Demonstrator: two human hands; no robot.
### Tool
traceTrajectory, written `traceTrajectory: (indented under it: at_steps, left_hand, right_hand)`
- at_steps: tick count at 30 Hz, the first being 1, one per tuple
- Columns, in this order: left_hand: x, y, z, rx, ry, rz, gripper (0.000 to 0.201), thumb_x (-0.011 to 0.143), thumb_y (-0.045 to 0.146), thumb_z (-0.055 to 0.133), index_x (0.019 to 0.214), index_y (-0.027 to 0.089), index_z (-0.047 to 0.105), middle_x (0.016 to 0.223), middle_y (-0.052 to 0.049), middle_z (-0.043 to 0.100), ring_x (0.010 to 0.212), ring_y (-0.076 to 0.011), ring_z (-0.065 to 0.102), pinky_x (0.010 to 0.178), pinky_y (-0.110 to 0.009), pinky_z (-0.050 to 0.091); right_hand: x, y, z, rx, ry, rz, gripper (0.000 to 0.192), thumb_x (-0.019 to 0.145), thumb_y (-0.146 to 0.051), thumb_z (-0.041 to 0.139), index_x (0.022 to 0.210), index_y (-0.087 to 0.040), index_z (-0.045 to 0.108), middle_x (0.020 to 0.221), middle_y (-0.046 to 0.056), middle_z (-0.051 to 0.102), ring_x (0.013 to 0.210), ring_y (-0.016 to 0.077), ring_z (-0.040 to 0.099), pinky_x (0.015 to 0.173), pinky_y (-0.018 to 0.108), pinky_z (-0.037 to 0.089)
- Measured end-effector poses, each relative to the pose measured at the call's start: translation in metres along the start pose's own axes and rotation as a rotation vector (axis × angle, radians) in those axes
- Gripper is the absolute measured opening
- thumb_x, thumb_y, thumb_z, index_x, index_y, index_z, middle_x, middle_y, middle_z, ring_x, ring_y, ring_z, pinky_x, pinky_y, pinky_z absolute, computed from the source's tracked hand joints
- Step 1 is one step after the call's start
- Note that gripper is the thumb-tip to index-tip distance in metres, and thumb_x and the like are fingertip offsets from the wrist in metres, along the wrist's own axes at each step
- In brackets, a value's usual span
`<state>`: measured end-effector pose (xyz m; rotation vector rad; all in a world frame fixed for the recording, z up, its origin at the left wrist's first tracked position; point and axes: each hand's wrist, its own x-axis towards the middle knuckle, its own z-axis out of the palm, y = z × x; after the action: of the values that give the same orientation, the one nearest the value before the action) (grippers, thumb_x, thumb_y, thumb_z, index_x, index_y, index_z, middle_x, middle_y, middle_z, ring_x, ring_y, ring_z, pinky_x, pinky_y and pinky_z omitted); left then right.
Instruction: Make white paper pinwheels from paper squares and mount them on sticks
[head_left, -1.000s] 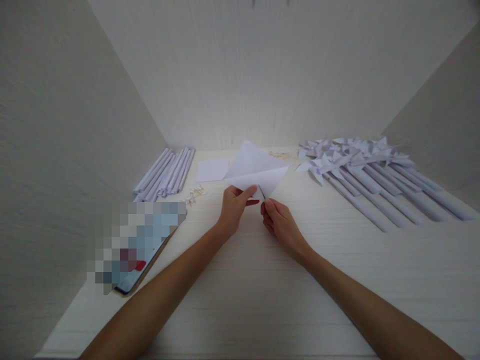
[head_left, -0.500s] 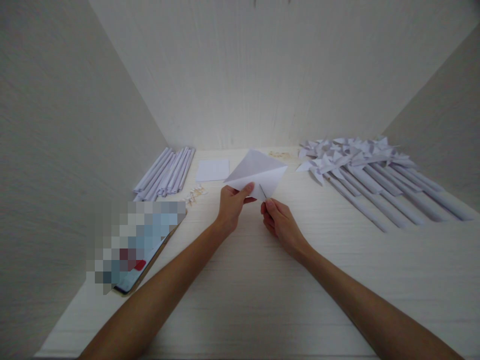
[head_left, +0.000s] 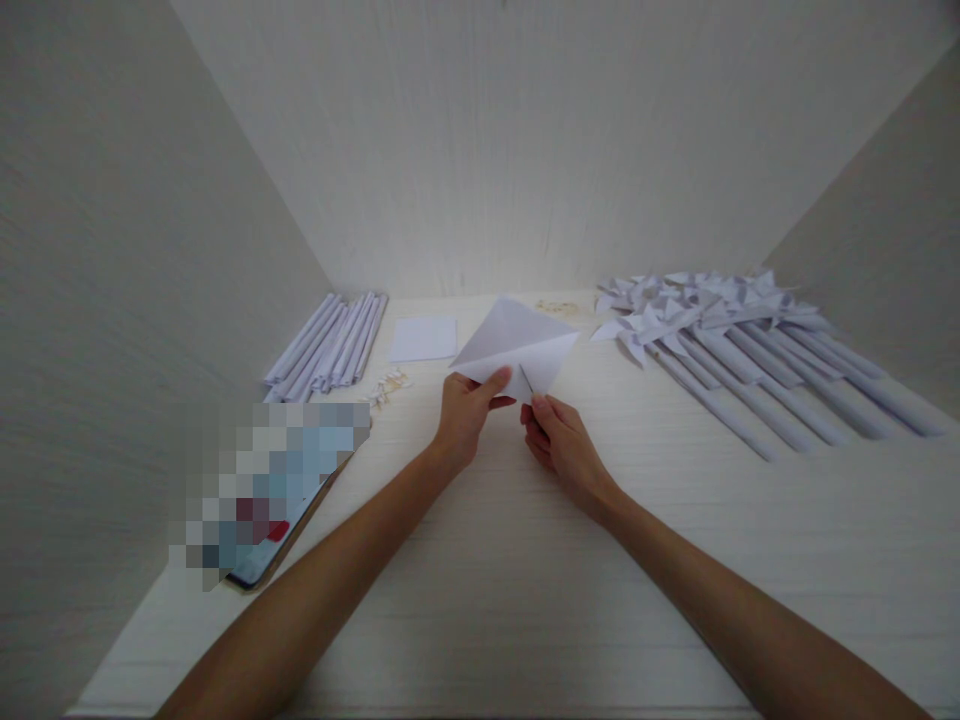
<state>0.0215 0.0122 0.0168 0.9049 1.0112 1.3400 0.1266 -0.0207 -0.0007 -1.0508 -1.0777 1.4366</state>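
My left hand pinches the lower left part of a square of white paper, thumb on top and fingers beneath. The paper is held up off the table, corner toward me, with a crease running across it. My right hand is closed around a thin, dark, pointed tool. Its slim tip lies over the paper near the corner closest to me, slanting up and left. The rest of the tool is hidden in my fingers, so its kind is unclear.
Rolled white paper tubes lie at the back left, beside a flat stack of white paper. Small whitish bits are scattered near them. A phone, partly blurred, lies left. Several paper pinwheels on paper sticks lie right. Walls enclose the table.
Almost nothing differs. The view has shifted slightly, and the paper sits a touch further right, with both hands keeping the same hold.
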Motion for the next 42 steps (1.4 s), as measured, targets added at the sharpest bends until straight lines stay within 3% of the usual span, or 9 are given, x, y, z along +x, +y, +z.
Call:
traceTrajectory:
  at_steps: [42]
  left_hand:
    - [-0.003,-0.0028,0.002,-0.073,-0.008,-0.023,0.021,0.055,0.021,0.066,0.073,0.013,0.061,0.068,0.0,0.063,0.057,-0.0093,0.057,0.051,-0.021,0.048]
  right_hand:
    - [0.0004,-0.0018,0.001,0.02,0.049,0.024,0.031,0.078,-0.038,0.044,0.055,-0.018,0.039,0.038,-0.01,0.027,0.03,0.0018,0.021,0.03,0.016,0.013]
